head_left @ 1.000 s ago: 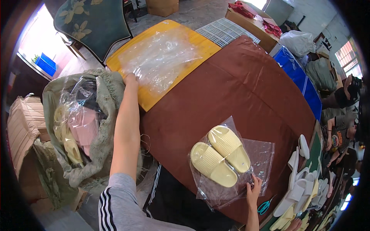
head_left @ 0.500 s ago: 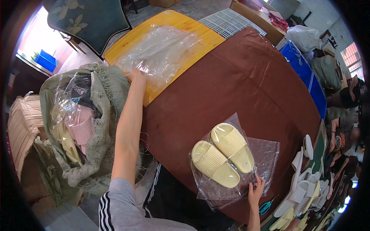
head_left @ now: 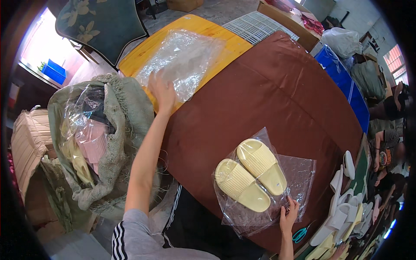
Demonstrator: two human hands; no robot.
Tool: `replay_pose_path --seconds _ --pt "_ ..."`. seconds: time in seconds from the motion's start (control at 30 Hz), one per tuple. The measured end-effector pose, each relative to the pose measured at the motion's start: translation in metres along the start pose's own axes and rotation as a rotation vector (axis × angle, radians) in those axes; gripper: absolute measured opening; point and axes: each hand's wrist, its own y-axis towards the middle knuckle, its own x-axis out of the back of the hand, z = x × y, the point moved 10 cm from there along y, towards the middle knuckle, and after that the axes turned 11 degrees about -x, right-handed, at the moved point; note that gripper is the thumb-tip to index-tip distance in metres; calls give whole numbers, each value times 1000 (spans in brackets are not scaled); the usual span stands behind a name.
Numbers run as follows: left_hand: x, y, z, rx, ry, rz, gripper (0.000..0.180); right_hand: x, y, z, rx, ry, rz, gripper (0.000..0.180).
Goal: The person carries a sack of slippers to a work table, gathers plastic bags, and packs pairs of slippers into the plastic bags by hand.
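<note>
Nearest, the right hand (head_left: 289, 213) pinches the edge of the clear bag (head_left: 264, 182) holding a pair of yellow slippers (head_left: 251, 174) on the brown table (head_left: 277, 95). Farther out, the left hand (head_left: 162, 92) lies flat, fingers spread, on a stack of empty plastic bags (head_left: 184, 60); bagging seems underway, and peeling off one sheet looks next. Beyond are a yellow board (head_left: 203, 26) and a white crate (head_left: 255, 26).

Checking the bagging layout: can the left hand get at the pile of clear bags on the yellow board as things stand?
Probably yes: the left hand already rests on the near edge of the clear bags atop the yellow board, with nothing lying between them.
</note>
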Motion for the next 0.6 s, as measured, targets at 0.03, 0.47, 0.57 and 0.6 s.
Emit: replay_pose_path --seconds 0.03,0.47,0.57,0.6 --pt "0 6 -6 -1 0 9 69 -1 0 -2 5 3 3 47" --pt "-12 3 -78 -333 -420 309 25 39 -7 40 27 -212 -225 34" --pt "29 -71 -171 -303 -717 634 26 42 -24 50 -29 -4 -152 33" --pt "54 -96 -193 -247 -736 668 29 36 -27 50 -37 80 -177 34"
